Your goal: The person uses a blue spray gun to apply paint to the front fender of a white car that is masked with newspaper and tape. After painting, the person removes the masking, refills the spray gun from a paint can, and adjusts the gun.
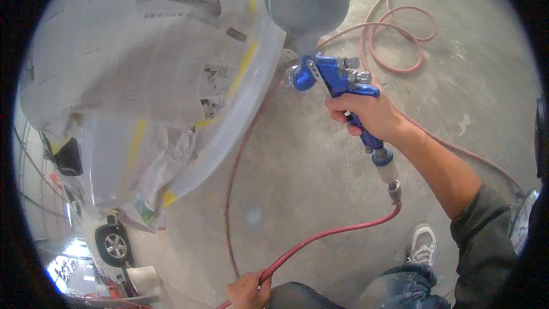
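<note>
The right hand (374,111) is wrapped around the handle of a glossy blue metal spray gun (334,71), with a rounded, frosted grey cup (311,0) above the grip. Below the grip, a smooth red hose (320,233) curves down to the left hand (249,292), its fingers closed around it. Left of the grip, wrinkled printed paper (114,74) and yellow tape (243,71) cover part of a pale curved panel (226,143). Scuffed grey concrete floor (320,160) spreads beneath; 1 spoked wheel (115,245) stands far lower left. The gun's nozzle points left, toward the panel; its handle slants down to the right.
</note>
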`<state>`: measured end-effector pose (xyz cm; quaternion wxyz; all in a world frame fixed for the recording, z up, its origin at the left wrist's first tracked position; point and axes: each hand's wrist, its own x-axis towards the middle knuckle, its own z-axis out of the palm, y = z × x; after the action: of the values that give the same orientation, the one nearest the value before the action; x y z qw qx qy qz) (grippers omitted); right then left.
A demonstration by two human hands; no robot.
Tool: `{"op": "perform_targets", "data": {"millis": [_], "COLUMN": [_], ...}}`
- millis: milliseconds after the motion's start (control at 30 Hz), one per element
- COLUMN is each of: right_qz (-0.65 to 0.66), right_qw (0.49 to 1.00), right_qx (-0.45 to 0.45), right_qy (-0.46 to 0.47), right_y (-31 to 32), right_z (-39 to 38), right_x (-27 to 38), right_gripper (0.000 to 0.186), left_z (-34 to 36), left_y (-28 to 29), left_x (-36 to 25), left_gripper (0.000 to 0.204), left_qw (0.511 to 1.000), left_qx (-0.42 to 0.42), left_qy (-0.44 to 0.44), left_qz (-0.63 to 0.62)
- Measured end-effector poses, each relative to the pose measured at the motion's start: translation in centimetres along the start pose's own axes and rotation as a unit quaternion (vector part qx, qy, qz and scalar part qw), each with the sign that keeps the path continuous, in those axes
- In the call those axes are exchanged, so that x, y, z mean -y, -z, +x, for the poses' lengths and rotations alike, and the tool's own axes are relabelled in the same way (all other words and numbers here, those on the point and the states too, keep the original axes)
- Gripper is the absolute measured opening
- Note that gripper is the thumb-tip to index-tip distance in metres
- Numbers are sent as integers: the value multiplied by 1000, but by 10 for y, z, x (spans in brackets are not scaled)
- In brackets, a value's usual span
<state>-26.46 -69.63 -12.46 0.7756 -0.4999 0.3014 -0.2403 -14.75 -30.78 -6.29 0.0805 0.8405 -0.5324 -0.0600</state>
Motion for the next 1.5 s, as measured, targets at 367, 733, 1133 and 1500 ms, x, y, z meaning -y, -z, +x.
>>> {"op": "perform_targets", "data": {"millis": [367, 733, 1133, 1500], "right_qz": [-11, 49, 221, 291], "right_qw": [998, 993, 974, 946], "right_qx": [-35, -70, 35, 76], "right_qy": [55, 82, 35, 121], "right_y": [7, -30, -87, -119], "right_z": [84, 95, 78, 64], "right_x": [-8, -67, -155, -201], "right_gripper": [20, 10, 6, 8], "left_z": [51, 61, 33, 36], "left_y": [13, 17, 38, 42], "left_x": [21, 48, 58, 59], "left_gripper": [10, 12, 14, 13], "left_qw": [996, 990, 980, 950], "left_qx": [61, 47, 82, 82], "left_qy": [67, 94, 126, 106], "left_qz": [9, 90, 134, 284]}}
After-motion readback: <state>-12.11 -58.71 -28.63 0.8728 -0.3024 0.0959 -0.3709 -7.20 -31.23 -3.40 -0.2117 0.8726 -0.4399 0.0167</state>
